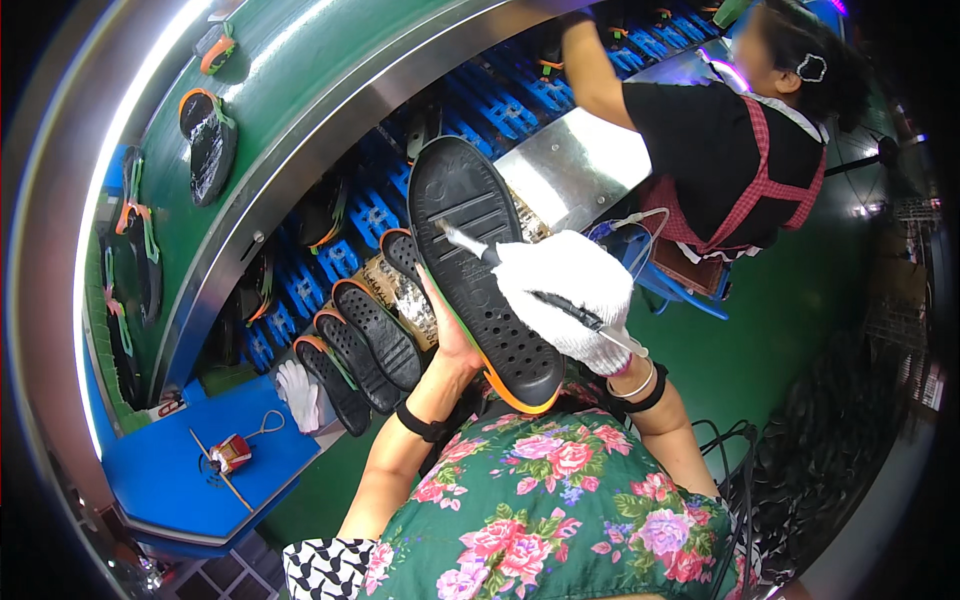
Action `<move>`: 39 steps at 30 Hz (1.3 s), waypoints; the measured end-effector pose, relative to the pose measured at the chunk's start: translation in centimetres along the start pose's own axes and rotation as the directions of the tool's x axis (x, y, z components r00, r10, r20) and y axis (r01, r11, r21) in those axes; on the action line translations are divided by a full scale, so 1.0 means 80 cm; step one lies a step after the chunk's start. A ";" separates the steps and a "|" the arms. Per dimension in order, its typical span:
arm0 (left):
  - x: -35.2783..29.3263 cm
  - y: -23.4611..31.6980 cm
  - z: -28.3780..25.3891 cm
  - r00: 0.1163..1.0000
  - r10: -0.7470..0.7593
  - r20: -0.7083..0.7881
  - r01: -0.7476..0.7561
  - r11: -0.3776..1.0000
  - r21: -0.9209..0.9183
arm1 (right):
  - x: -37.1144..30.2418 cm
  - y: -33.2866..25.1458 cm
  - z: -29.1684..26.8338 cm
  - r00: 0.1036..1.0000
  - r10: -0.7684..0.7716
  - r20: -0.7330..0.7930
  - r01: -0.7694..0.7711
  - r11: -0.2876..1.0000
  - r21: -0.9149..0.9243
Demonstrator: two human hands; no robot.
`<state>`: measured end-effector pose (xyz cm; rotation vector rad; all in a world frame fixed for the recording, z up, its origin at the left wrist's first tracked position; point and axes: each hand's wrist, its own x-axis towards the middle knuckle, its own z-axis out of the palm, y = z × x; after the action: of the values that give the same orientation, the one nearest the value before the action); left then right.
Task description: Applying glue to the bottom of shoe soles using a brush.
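Observation:
A large black shoe sole [465, 240] with an orange rim and rows of round holes is tilted up in front of me. My bare left hand [452, 328] grips it by its left edge; the fingers behind are hidden. My right hand [565, 285], in a white knit glove, is closed round a small brush [465, 240]. The bristles lie at the sole's upper face, near its crosswise grooves. A second slim tool [590, 320] with a dark and pale handle also sits in that glove, its kind unclear.
Several black soles [375, 340] stand in a row at left beside a blue table [180, 470] with a white glove [297, 393] and a small red item [230, 455]. Beyond runs a blue-slatted conveyor [490, 110]. A co-worker [730, 150] reaches over it at right.

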<state>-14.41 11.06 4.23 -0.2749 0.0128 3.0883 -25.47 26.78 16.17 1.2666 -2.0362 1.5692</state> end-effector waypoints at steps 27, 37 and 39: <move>0.032 -0.017 -0.004 0.949 0.153 -0.277 0.055 0.782 0.621 | -0.006 0.016 -0.005 0.990 0.122 -0.073 -0.105 0.973 0.206; 0.052 -0.016 -0.023 0.965 0.195 -0.173 -0.075 0.845 0.529 | 0.000 0.020 0.002 0.987 0.056 -0.149 -0.054 0.998 0.019; 0.052 -0.005 -0.049 0.963 0.174 -0.207 -0.069 0.898 0.434 | -0.001 0.016 0.006 0.993 0.077 -0.092 -0.079 0.997 -0.013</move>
<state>-17.76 11.54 -0.34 -0.6431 0.7269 3.0380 -26.27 26.45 15.07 1.1004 -2.0600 1.6099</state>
